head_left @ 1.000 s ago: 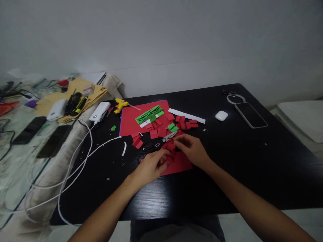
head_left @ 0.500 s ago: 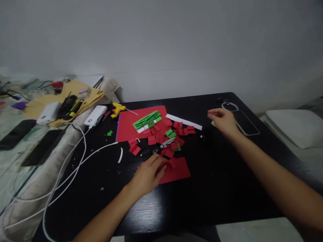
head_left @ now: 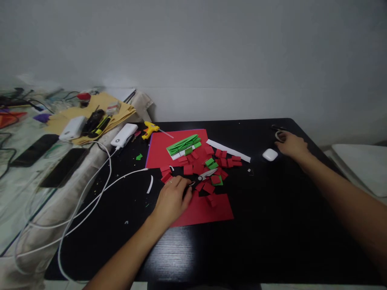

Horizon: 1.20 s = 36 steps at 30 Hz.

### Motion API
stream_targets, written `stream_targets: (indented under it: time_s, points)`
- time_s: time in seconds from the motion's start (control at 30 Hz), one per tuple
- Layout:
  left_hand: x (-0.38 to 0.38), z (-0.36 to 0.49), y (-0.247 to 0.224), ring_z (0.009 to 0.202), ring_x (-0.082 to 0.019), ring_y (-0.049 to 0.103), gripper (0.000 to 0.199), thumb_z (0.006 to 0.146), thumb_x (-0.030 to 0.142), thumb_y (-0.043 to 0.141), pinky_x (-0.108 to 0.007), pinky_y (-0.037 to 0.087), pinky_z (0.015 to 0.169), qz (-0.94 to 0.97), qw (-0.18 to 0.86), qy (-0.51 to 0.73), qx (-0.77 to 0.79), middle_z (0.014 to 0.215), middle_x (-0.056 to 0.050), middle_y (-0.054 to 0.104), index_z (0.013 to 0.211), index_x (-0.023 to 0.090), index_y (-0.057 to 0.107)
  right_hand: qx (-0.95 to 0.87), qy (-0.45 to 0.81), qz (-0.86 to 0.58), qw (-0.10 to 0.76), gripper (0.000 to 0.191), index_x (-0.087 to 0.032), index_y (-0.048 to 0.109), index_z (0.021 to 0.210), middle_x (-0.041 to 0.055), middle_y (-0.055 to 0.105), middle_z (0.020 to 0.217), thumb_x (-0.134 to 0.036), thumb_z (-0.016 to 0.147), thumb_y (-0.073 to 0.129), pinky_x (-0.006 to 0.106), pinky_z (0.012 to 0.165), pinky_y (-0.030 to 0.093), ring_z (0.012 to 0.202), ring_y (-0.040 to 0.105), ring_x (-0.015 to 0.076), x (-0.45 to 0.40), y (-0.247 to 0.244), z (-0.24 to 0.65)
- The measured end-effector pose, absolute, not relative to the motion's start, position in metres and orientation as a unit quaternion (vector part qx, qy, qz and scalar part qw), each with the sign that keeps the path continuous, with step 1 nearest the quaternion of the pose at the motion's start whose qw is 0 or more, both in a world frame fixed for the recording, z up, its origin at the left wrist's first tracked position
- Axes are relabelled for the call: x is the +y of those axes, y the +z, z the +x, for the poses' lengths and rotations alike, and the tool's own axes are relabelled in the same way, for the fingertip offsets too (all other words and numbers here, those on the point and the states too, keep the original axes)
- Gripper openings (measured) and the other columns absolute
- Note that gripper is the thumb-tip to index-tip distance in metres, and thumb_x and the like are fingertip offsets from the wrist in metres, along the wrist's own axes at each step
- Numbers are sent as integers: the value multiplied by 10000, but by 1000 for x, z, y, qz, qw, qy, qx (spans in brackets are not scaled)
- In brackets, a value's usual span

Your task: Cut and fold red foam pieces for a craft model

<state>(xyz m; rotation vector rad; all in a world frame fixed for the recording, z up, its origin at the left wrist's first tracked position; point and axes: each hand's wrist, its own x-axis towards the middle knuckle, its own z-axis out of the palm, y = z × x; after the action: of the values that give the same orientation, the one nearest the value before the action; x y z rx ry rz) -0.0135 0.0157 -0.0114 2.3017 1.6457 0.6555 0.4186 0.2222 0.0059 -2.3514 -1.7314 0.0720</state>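
My left hand (head_left: 173, 197) lies over the handles of the scissors (head_left: 207, 174), its fingers curled down; what it grips is hidden beneath it. Beside it are a red paper sheet (head_left: 222, 211) and several small folded red papers (head_left: 208, 187) with a few green ones (head_left: 211, 163). At the far right, my right hand (head_left: 290, 145) has its fingers closed on a pale ring-shaped object (head_left: 280, 136). A white rounded case (head_left: 270, 154) sits just left of that hand. Behind the pile, folded green paper strips (head_left: 184, 145) rest on a larger red sheet (head_left: 157, 151).
A yellow glue gun (head_left: 150, 129) and a white power bank (head_left: 124, 135) with a white cable stand at the back left. A white paper strip (head_left: 228, 150) lies behind the pile. Two dark phones (head_left: 34, 150) lie on the cluttered left surface, near cutters and brown envelopes.
My right hand has moved right and back, uncovering the white case, and has closed on the ring. My left hand has shifted from the red sheet onto the scissors' handles. The view has turned slightly.
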Motion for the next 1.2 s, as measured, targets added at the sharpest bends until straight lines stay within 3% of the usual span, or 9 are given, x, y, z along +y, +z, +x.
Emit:
stream_targets:
  time_s: [0.07, 0.3, 0.47, 0.6, 0.8, 0.87, 0.97, 1.03, 1.2]
  points:
    - [17, -14, -11, 965, -274, 649, 171, 974, 226, 547, -441, 544, 875, 787, 104, 197, 575, 1035, -103, 670, 1093, 176, 659, -571, 49, -811, 119, 251, -106, 721, 1131, 235, 748, 1044, -145, 886, 684, 441, 815, 343, 983, 648, 295, 222, 7, 414]
    - [21, -17, -9, 1000, -319, 623, 222, 945, 276, 625, -483, 524, 888, 793, 77, 111, 594, 1071, -141, 651, 1116, 137, 650, -570, 106, -780, 237, 107, -124, 751, 873, 207, 746, 1041, -44, 864, 679, 423, 877, 337, 985, 641, 266, 216, 20, 388]
    - [23, -18, -9, 931, -304, 646, 166, 949, 254, 635, -449, 528, 852, 800, 63, 77, 592, 1034, -133, 668, 1061, 132, 654, -551, 155, -726, 381, 181, -97, 747, 1037, 168, 727, 1035, -59, 901, 633, 380, 897, 380, 904, 609, 197, 202, 40, 364]
    - [23, -19, -12, 888, -301, 669, 170, 955, 195, 603, -442, 527, 822, 807, 59, 113, 576, 1033, -144, 685, 1107, 122, 620, -516, 248, -661, 484, 213, -108, 720, 1094, 92, 710, 938, -96, 916, 604, 344, 843, 472, 764, 606, 145, 179, 53, 338]
    - [24, -22, -9, 924, -286, 687, 227, 984, 242, 552, -414, 510, 830, 748, 140, 268, 590, 1064, -146, 710, 1182, 136, 577, -483, 417, -537, 552, 103, -207, 694, 900, 13, 678, 792, -309, 895, 688, 351, 837, 567, 766, 675, 169, 120, 45, 284]
    - [25, -23, -7, 854, -237, 675, 206, 967, 305, 586, -348, 502, 763, 694, 229, 328, 599, 992, -96, 709, 1109, 158, 604, -489, 480, -485, 542, 205, -220, 679, 838, 2, 673, 768, -414, 879, 731, 332, 793, 565, 735, 664, 166, 99, 38, 263]
    - [29, -21, -5, 640, -149, 583, 278, 862, 430, 722, -247, 416, 590, 585, 401, 392, 585, 734, 0, 637, 920, 167, 652, -577, 554, -419, 429, 293, -204, 696, 812, 20, 699, 785, -480, 909, 715, 301, 763, 540, 744, 656, 161, 72, 31, 235]
    - [31, -20, -4, 586, -118, 532, 360, 742, 462, 831, -222, 376, 549, 528, 485, 411, 564, 662, 23, 602, 847, 152, 680, -593, 608, -374, 372, 308, -196, 708, 841, 23, 709, 776, -498, 899, 725, 293, 731, 531, 729, 652, 161, 58, 27, 222]
    - [31, -14, 2, 580, -103, 539, 391, 641, 425, 910, -209, 414, 553, 475, 544, 442, 533, 657, 34, 618, 796, 154, 674, -571, 675, -343, 318, 286, -173, 768, 923, 22, 715, 799, -451, 859, 786, 270, 724, 527, 728, 652, 144, 43, 14, 212]
